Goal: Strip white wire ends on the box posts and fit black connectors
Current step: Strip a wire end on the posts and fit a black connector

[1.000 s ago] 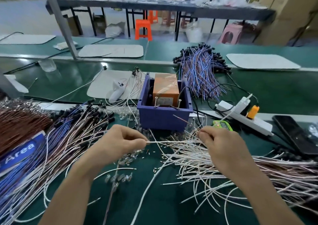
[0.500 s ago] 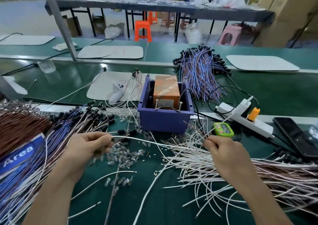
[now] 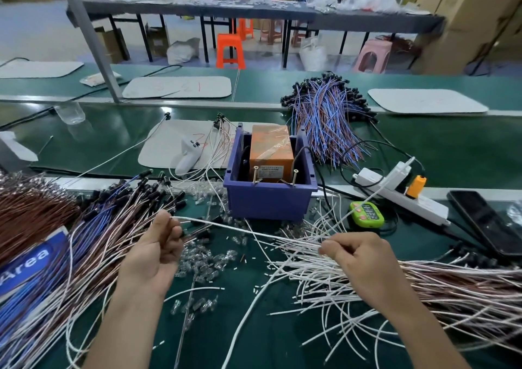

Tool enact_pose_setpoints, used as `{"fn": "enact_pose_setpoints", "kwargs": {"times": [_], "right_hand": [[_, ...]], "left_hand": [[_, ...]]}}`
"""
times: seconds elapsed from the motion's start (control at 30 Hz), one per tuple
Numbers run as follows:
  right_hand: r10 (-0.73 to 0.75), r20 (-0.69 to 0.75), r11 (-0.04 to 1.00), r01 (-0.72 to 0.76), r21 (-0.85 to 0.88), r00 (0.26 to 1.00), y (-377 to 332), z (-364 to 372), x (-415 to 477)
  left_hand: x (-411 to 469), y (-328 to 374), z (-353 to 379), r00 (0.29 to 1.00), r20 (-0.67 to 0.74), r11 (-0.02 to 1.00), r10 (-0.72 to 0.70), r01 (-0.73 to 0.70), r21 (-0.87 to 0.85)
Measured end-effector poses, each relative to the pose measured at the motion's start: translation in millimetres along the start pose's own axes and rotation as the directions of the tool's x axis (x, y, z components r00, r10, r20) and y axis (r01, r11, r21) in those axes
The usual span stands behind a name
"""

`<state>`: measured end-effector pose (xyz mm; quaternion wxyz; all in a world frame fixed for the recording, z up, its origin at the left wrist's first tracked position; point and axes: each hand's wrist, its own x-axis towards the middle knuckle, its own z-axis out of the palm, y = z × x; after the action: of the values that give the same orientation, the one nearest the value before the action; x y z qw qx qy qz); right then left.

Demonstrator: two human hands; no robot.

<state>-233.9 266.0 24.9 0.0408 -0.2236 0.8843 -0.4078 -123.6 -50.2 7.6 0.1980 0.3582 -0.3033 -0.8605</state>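
White slender wire (image 3: 226,225) pinched between left hand (image 3: 152,253), right hand (image 3: 358,258).

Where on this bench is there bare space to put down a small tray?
The belt is bare between the cup and the white mat, except for one thin wire, and right of the wire bundle, beyond the power strip. In front of the box it is crowded with bulbs and white wires.

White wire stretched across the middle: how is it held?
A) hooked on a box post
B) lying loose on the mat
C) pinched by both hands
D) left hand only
C: the left hand and right hand each pinch the white wire, stretched between them before the purple bin.
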Motion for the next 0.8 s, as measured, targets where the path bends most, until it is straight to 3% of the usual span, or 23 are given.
{"fn": "enact_pose_setpoints", "kwargs": {"times": [0.1,0.3,0.37,0.43,0.5,0.57,0.67,0.8], "right_hand": [[-0.003,-0.022,1.000,0.004,0.027,1.000,-3.5,5.2,4.4],[0.002,0.042,0.999,-0.003,0.041,0.999,-5.0,10.8,4.5],[0.016,0.020,0.996,-0.017,0.086,1.000,-4.1,10.5,3.4],[0.030,-0.011,0.991,-0.028,0.128,1.000,-2.6,9.9,3.5],[0.035,-0.039,0.988,-0.028,0.150,0.999,-2.5,9.8,3.9],[0.049,-0.063,0.985,-0.037,0.166,0.997,-2.3,9.8,3.7],[0.070,-0.079,0.983,-0.056,0.175,0.994,-1.9,8.6,3.9],[0.081,-0.092,0.985,-0.065,0.160,0.992,-2.2,7.0,6.0]], "left_hand": [[0.3,-8.5,4.8,0.983,0.172,0.966,-0.068,0.108,-0.234],[6.3,-17.4,25.5,0.980,0.187,0.991,-0.067,0.087,-0.105],[5.3,-13.7,23.5,0.972,0.212,0.995,-0.099,0.097,0.019],[3.2,-14.3,21.4,0.971,0.198,0.951,-0.136,0.072,0.300],[-3.1,-18.1,23.1,0.977,0.163,0.820,-0.134,0.017,0.572],[-9.4,-20.5,24.8,0.987,0.133,0.699,-0.086,-0.035,0.714],[-13.4,-15.9,21.6,0.989,0.141,0.644,-0.036,-0.085,0.760],[-13.7,-6.2,18.1,0.970,0.237,0.760,-0.055,-0.113,0.640]]}}
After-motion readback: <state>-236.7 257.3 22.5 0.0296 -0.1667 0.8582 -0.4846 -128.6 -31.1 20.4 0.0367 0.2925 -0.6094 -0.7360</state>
